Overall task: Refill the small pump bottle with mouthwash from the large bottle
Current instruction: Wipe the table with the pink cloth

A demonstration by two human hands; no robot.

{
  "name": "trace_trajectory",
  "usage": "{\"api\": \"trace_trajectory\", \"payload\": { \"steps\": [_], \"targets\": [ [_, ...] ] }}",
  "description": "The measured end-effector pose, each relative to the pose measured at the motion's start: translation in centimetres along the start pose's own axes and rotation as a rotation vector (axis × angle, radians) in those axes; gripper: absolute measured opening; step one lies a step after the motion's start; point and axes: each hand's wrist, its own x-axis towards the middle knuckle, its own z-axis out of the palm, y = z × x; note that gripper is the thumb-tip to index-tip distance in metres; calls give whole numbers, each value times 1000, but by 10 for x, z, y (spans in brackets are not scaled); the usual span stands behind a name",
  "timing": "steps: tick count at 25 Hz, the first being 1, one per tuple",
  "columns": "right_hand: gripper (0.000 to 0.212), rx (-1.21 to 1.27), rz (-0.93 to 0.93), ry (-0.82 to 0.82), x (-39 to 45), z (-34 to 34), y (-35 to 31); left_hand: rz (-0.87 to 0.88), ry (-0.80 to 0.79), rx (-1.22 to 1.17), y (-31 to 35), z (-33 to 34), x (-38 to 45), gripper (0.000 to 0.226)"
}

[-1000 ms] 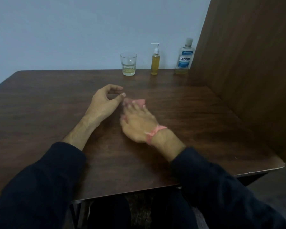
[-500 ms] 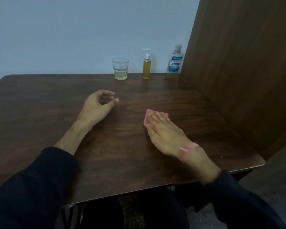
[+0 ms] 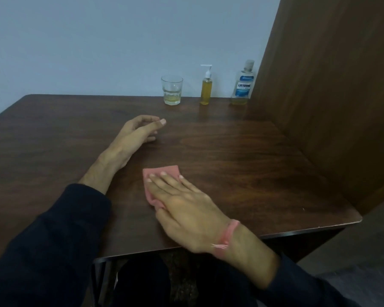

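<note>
My right hand (image 3: 187,209) lies flat with the fingers straight and spread, pressing a folded pink cloth (image 3: 159,173) onto the table (image 3: 264,169) a little in from the near edge. I judge the flat palm is for wiping: it keeps the whole cloth against the wood so it can take up any drips, which suggests the pouring is likely done. My left hand (image 3: 134,135) rests on the table toward the middle, beside the cloth but apart from it, fingers loosely curled and holding nothing; it looks parked there only to stay clear of the cloth.

The small pump bottle (image 3: 206,87) stands upright at the far edge, against the wall, its pump head on and yellow liquid filling most of its body. Just to its right, in the far right corner by the wooden side panel (image 3: 330,107), stands the large bottle (image 3: 243,85), capped, with only a thin layer of liquid showing at its bottom. To the left of the pump bottle sits a glass (image 3: 172,90) with a little yellowish liquid in it. All three are in a row, well apart from my hands, so nothing stands in the way of the cloth. The side panel walls in the right edge.
</note>
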Motion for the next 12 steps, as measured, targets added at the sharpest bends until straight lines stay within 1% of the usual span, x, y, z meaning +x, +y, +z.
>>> {"api": "trace_trajectory", "payload": {
  "steps": [3,4,6,8,10,12],
  "targets": [
    [67,-50,108,-2,-28,-11,31,9,-7,35,1,1,-1,89],
    [67,-59,166,-5,-32,-15,44,7,-8,57,1,1,-2,86],
    [64,-62,281,1,-29,-23,73,0,-13,112,2,4,-4,73],
    [62,-52,380,-5,-11,-32,102,1,-6,156,3,7,-6,61],
    [62,-34,484,-21,18,-38,122,6,-3,213,4,8,-7,56],
    [63,-11,554,-13,52,-40,129,5,-5,278,3,9,-7,50]
  ]
}}
